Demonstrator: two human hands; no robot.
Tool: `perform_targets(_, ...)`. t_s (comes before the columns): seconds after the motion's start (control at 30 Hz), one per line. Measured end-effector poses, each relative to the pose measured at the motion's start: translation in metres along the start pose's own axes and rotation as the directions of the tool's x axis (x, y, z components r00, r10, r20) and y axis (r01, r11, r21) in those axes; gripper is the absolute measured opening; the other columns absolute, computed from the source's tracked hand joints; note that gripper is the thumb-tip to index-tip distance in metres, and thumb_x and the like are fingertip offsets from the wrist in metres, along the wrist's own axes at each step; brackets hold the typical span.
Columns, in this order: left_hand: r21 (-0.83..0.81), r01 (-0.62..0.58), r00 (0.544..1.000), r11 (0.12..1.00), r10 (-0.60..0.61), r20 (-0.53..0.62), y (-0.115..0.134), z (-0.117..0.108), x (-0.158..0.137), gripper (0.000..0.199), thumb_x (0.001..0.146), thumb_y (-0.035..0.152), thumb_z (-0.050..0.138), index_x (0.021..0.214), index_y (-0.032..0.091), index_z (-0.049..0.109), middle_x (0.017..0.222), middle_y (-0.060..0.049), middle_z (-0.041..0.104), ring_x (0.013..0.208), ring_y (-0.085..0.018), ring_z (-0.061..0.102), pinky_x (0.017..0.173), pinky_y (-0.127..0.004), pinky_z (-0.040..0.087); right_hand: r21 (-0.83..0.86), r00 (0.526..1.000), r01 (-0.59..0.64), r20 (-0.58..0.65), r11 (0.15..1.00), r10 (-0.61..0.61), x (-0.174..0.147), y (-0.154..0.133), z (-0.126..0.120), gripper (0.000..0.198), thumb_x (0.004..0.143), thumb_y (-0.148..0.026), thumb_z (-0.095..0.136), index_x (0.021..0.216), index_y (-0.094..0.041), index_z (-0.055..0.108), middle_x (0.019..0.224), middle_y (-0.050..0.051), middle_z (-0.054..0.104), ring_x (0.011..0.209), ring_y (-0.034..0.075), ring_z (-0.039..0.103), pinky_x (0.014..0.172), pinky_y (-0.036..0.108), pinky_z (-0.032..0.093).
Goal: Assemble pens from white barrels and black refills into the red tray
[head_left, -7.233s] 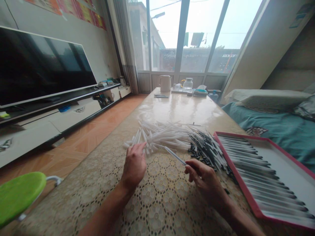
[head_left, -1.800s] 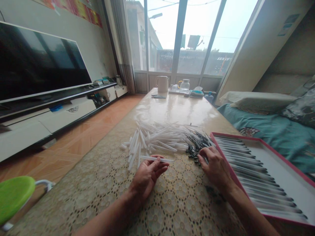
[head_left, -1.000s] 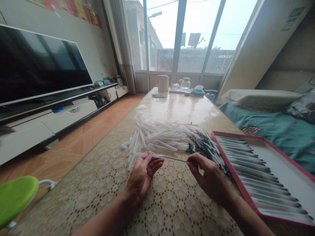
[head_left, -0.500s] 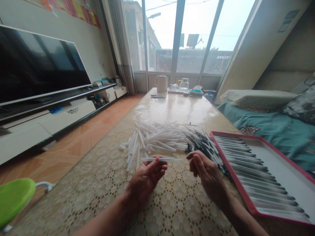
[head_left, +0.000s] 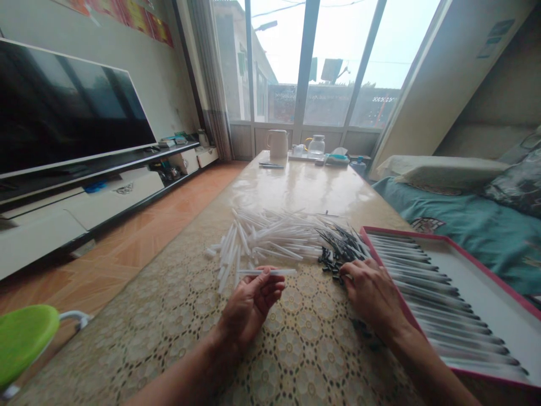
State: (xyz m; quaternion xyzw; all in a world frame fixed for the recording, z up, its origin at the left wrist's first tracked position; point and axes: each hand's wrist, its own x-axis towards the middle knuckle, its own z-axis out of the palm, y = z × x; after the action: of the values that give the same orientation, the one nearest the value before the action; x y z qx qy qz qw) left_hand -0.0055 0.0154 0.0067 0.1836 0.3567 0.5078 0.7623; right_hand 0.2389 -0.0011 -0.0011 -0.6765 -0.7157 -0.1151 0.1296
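My left hand pinches a slim white pen barrel between thumb and fingers. The barrel lies level, its right end sticking out past the fingertips. My right hand is at the near side of a heap of thin black-and-white pen refills, among small black caps. Its fingers are bent downward and drawn together; what they hold, if anything, is hidden. Behind my left hand lies a large loose pile of white pen barrels.
A pink-rimmed box on the right holds a row of pens with dark ends. At the table's far end stand a beige jug, a glass pitcher and a tissue pack. A green stool is lower left.
My right hand has moved right and down from near the barrel's end to the black caps and refills. My left hand stays nearly in place; its barrel reaches less far right.
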Motion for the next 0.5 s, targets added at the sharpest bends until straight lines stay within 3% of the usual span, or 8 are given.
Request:
perform_targets(0.2, 0.055, -0.017, 1.000, 0.998, 0.016, 0.026, -0.003, -0.003, 0.003, 0.004, 0.081, 0.010, 0.058, 0.083, 0.011, 0.061, 0.073, -0.010, 0.071, 0.063, -0.014, 0.067, 0.059, -0.021, 0.053, 0.126, 0.999, 0.028, 0.031, 0.992, -0.032, 0.001, 0.003, 0.008, 0.018, 0.079, -0.013, 0.047, 0.084, -0.019, 0.063, 0.077, 0.006, 0.061, 0.078, 0.023, 0.054, 0.070, 0.035, 0.039)
perform_targets(0.3, 0.078, -0.021, 0.998, 0.997, 0.017, 0.058, -0.005, -0.003, 0.004, 0.004, 0.080, 0.013, 0.061, 0.083, 0.011, 0.061, 0.073, -0.010, 0.071, 0.063, -0.015, 0.068, 0.059, -0.022, 0.053, 0.349, 0.999, 0.028, -0.023, 0.937, -0.022, 0.003, -0.001, 0.005, 0.021, 0.083, -0.015, 0.045, 0.094, -0.018, 0.063, 0.085, 0.008, 0.060, 0.080, 0.021, 0.056, 0.071, 0.034, 0.042)
perform_targets(0.37, 0.090, -0.019, 0.998, 0.996, 0.013, 0.065, -0.006, -0.002, 0.004, 0.006, 0.078, 0.013, 0.064, 0.083, 0.011, 0.061, 0.073, -0.010, 0.072, 0.063, -0.016, 0.068, 0.060, -0.023, 0.053, 0.571, 0.999, 0.031, -0.042, 0.820, -0.008, 0.003, -0.010, 0.001, 0.020, 0.085, -0.020, 0.046, 0.096, -0.019, 0.063, 0.090, 0.007, 0.060, 0.078, 0.018, 0.058, 0.069, 0.031, 0.045)
perform_targets(0.5, 0.106, -0.020, 0.996, 0.994, 0.011, 0.090, -0.005, -0.002, 0.003, 0.009, 0.076, 0.014, 0.066, 0.083, 0.011, 0.062, 0.074, -0.010, 0.072, 0.065, -0.017, 0.068, 0.063, -0.024, 0.053, 0.876, 0.997, -0.073, 0.065, 0.476, 0.032, 0.000, -0.036, -0.006, 0.016, 0.084, -0.031, 0.055, 0.092, -0.019, 0.062, 0.079, 0.002, 0.061, 0.068, 0.014, 0.058, 0.061, 0.025, 0.046)
